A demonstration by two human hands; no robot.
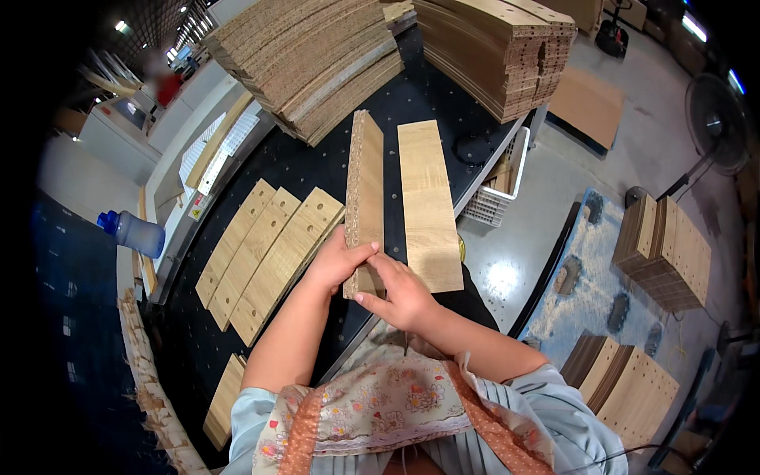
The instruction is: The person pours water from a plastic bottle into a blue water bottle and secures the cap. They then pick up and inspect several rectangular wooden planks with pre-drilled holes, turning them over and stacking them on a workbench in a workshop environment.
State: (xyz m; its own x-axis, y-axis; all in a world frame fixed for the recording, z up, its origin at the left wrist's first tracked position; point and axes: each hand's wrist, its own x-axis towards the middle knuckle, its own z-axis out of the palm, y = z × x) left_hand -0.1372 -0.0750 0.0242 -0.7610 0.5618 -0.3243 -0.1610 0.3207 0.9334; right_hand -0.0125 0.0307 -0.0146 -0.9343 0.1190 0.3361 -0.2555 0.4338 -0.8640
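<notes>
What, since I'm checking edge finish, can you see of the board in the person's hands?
The board is long and straight-sided, with a pale wood-grain face and a rough, speckled edge resembling raw particleboard. It's turned on edge over the black table, pointing away from the person; the left hand and right hand grip its near end.

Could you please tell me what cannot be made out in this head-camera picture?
In the head view:
Held board: its left broad face is turned away from the camera.
Left hand: most fingers are hidden by the hand itself and the board.
Lower-left board: partly covered by the left arm.
White basket: partly hidden by the table.
Red shape: too blurred to identify.
</notes>
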